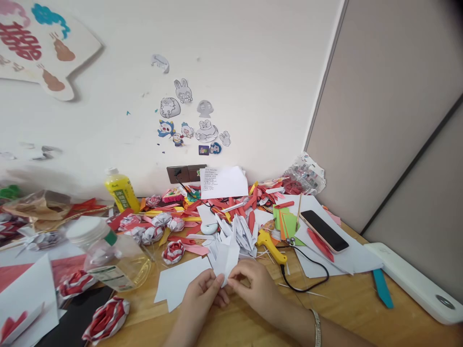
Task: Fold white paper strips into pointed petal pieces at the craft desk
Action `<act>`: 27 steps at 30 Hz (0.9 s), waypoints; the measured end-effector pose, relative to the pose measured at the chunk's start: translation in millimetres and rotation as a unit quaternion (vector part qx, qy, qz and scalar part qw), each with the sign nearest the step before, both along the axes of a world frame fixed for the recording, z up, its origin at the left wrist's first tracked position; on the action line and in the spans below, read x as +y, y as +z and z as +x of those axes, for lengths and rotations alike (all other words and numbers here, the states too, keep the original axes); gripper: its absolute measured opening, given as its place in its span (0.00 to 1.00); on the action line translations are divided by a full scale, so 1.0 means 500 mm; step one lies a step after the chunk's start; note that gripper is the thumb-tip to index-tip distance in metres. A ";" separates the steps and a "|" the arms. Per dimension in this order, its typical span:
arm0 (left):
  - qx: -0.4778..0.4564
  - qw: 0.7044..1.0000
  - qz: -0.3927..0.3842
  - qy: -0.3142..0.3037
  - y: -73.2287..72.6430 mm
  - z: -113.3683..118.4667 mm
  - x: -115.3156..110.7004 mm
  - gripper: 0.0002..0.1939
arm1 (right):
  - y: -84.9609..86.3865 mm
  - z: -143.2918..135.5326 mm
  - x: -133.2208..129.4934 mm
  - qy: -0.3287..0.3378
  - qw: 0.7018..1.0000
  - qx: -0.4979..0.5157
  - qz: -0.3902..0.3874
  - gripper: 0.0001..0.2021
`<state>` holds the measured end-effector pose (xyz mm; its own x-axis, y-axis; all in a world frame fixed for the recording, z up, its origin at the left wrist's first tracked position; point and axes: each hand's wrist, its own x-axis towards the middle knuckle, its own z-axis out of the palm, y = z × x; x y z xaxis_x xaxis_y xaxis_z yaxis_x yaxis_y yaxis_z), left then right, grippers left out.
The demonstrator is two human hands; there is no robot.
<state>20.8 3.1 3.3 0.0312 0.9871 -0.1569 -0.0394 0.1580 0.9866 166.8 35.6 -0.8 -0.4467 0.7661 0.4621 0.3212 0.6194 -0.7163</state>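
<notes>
A folded strip of white paper stands up between my two hands in the lower middle. My left hand pinches its lower end between thumb and fingers. From the other side, my right hand grips the bottom edge with thumb and forefinger; a bracelet circles that wrist. Just behind the strip lies a heap of folded white paper pieces. Flat white sheets rest on the table left of my hands. To the right sits a yellow hot glue gun with a black cord.
A clear jar and a yellow bottle stand at left among red-and-white paper rosettes. At right lie a phone, green paper and a long white device. Red folded pieces line the wall.
</notes>
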 end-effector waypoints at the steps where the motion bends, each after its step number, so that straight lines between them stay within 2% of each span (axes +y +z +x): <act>1: -0.003 1.000 0.001 0.000 0.002 0.002 -0.001 0.16 | 0.000 -0.004 0.000 -0.008 0.999 0.018 -0.033 0.06; 3: -0.015 1.000 -0.005 -0.004 0.006 0.007 -0.003 0.15 | -0.004 -0.009 0.001 -0.019 0.996 0.044 -0.082 0.06; 6: -0.038 0.999 -0.018 -0.004 0.008 0.011 -0.003 0.15 | -0.012 -0.013 0.003 -0.034 0.991 0.060 -0.112 0.05; 13: -0.043 0.998 -0.034 -0.015 -0.004 0.009 -0.004 0.16 | -0.022 -0.011 0.003 -0.044 0.987 0.069 -0.137 0.05; 19: -0.029 0.999 -0.040 -0.006 -0.011 0.011 -0.004 0.16 | -0.016 -0.013 0.000 -0.041 0.985 0.066 -0.155 0.05; 27: -0.048 0.998 -0.033 -0.025 -0.019 0.008 -0.004 0.13 | -0.015 -0.013 -0.001 -0.046 0.984 0.040 -0.168 0.07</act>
<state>24.9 1.2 -6.2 0.0979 0.9716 -0.2154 -0.1236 0.2266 0.9661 160.3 35.2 -8.4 -0.3413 0.9171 0.2060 0.2995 0.3139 -0.9010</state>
